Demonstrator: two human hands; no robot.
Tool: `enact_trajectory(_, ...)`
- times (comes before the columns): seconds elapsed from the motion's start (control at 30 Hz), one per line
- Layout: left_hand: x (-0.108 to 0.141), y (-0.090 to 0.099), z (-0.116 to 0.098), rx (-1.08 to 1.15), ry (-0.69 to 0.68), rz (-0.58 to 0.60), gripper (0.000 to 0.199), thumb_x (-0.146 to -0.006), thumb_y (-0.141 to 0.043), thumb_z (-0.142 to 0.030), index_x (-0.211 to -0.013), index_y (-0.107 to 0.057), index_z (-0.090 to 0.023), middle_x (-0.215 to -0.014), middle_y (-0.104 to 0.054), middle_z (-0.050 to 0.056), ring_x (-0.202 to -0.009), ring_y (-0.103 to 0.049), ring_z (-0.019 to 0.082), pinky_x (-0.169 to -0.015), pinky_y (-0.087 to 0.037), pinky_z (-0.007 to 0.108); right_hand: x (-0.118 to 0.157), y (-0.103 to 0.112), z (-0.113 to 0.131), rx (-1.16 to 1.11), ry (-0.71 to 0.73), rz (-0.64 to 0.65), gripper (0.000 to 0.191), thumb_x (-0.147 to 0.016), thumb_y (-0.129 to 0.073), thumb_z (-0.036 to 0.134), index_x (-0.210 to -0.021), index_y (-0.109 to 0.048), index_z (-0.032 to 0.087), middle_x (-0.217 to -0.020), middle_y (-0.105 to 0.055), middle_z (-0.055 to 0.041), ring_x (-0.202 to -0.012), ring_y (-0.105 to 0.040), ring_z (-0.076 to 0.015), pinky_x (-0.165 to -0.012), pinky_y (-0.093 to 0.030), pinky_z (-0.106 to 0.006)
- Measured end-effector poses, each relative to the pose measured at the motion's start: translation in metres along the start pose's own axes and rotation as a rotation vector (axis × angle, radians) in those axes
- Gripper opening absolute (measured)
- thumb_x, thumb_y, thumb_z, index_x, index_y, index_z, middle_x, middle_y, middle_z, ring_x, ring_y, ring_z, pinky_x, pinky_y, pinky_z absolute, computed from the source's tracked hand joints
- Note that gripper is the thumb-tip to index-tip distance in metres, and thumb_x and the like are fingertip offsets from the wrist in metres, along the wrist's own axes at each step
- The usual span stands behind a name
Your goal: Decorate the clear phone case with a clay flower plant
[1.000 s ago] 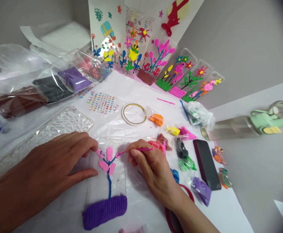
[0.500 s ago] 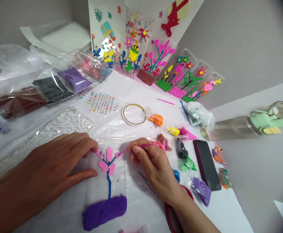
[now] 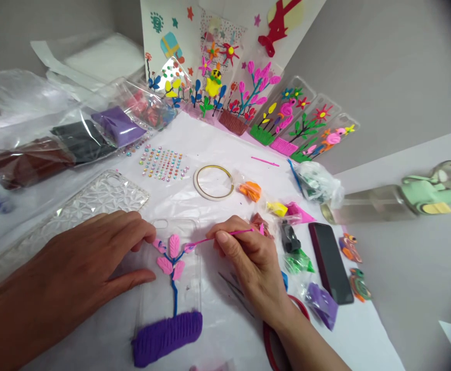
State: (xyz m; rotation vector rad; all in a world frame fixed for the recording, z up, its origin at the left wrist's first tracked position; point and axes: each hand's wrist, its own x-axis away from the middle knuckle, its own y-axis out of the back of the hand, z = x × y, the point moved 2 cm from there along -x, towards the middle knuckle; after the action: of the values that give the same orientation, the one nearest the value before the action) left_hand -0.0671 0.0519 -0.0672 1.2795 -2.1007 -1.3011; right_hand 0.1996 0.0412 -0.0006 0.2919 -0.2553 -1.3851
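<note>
Pink clay is being worked onto a clear phone case (image 3: 170,281) lying flat on the white table cover (image 3: 218,139) right in front of the person. The case is carrying a blue stem (image 3: 174,288) with pink leaves (image 3: 174,245) and a ridged purple clay base (image 3: 167,335) along its near end. The right hand (image 3: 250,260) is pinching a thin pink tool (image 3: 220,236) between thumb and fingertips, fingers closed around it, and is pressing its tip against a small pink leaf (image 3: 189,248) at the stem's upper right. The left hand (image 3: 90,257) is lying flat beside the case with fingers relaxed and gripping nothing; its fingertips are resting on the case's upper left edge, touching another small leaf there and steadying the case.

The step in hand looks like shaping or seating that right-hand leaf. The next move probably calls for light pressure, so the soft clay is not flattened or smeared, and for the left hand keeping the case from sliding.

Around the work, small bags of coloured clay (image 3: 250,190) are lying to the right, near a dark phone (image 3: 329,263). A tape ring (image 3: 213,181) and a sheet of stick-on gems (image 3: 163,164) are lying farther back. A textured clear case (image 3: 94,201) is sitting to the left, and finished decorated cases (image 3: 283,121) are leaning in a row at the back.
</note>
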Motion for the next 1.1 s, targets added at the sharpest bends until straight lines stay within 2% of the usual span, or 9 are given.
enact_trajectory(0.23,-0.003,0.000,-0.002,0.053,-0.026,-0.072,0.024,-0.098,-0.057,-0.059,-0.107,-0.060,-0.038,-0.094,-0.069,0.000,-0.081,-0.062,0.029,-0.071,-0.043,0.041,0.001,0.004,-0.002,0.000,0.041,-0.065,0.028,-0.112,-0.056,0.029,-0.090,-0.071,0.021,-0.084,-0.067,0.0009,-0.078,-0.061,-0.0113,-0.072,-0.047,-0.024)
enact_trajectory(0.43,-0.002,0.001,-0.002,0.010,-0.012,-0.029,0.030,-0.100,-0.056,-0.064,-0.110,-0.060,-0.036,-0.095,-0.069,0.000,-0.082,-0.062,0.027,-0.071,-0.043,0.039,0.005,0.000,-0.005,-0.005,0.038,-0.044,0.018,-0.111,-0.058,0.027,-0.097,-0.068,0.022,-0.088,-0.070,0.0018,-0.072,-0.064,-0.0091,-0.065,-0.050,-0.020)
enact_trajectory(0.53,-0.002,0.001,0.000,0.004,-0.042,-0.036,0.033,-0.101,-0.054,-0.066,-0.110,-0.059,-0.035,-0.096,-0.069,-0.001,-0.083,-0.063,0.027,-0.069,-0.043,0.038,0.011,-0.001,-0.002,0.152,0.149,-0.087,0.011,-0.109,-0.058,0.020,-0.100,-0.064,0.023,-0.083,-0.067,0.0035,-0.067,-0.062,-0.0090,-0.063,-0.049,-0.020)
enact_trajectory(0.63,-0.002,-0.001,0.001,-0.010,-0.023,-0.027,0.031,-0.100,-0.056,-0.065,-0.112,-0.059,-0.036,-0.098,-0.069,0.000,-0.084,-0.064,0.027,-0.071,-0.045,0.039,0.018,-0.002,0.005,0.382,0.358,-0.109,0.012,-0.108,-0.054,0.013,-0.112,-0.062,0.021,-0.088,-0.068,0.0002,-0.071,-0.062,-0.0117,-0.067,-0.050,-0.024)
enact_trajectory(0.73,-0.002,-0.002,0.000,-0.013,-0.030,-0.045,0.032,-0.100,-0.055,-0.066,-0.111,-0.059,-0.036,-0.098,-0.069,0.000,-0.083,-0.065,0.027,-0.070,-0.045,0.040,0.021,-0.005,0.010,0.456,0.473,-0.064,0.017,-0.110,-0.050,0.010,-0.119,-0.061,0.019,-0.094,-0.072,-0.0039,-0.078,-0.065,-0.0140,-0.072,-0.052,-0.026)
enact_trajectory(0.93,-0.001,-0.002,0.000,-0.025,-0.019,-0.026,0.032,-0.099,-0.058,-0.065,-0.112,-0.060,-0.036,-0.098,-0.070,-0.001,-0.084,-0.064,0.026,-0.071,-0.046,0.040,0.019,-0.010,0.010,0.528,0.465,-0.029,0.014,-0.114,-0.047,0.016,-0.110,-0.060,0.018,-0.089,-0.071,-0.0034,-0.076,-0.065,-0.0128,-0.068,-0.050,-0.022)
enact_trajectory(1.1,0.000,-0.001,0.000,-0.001,-0.064,-0.048,0.032,-0.100,-0.058,-0.066,-0.111,-0.060,-0.036,-0.096,-0.070,-0.002,-0.081,-0.063,0.025,-0.068,-0.045,0.038,0.022,-0.014,0.009,0.619,0.514,0.067,0.018,-0.115,-0.041,0.017,-0.109,-0.058,0.018,-0.083,-0.068,-0.0034,-0.070,-0.062,-0.0142,-0.062,-0.048,-0.024)
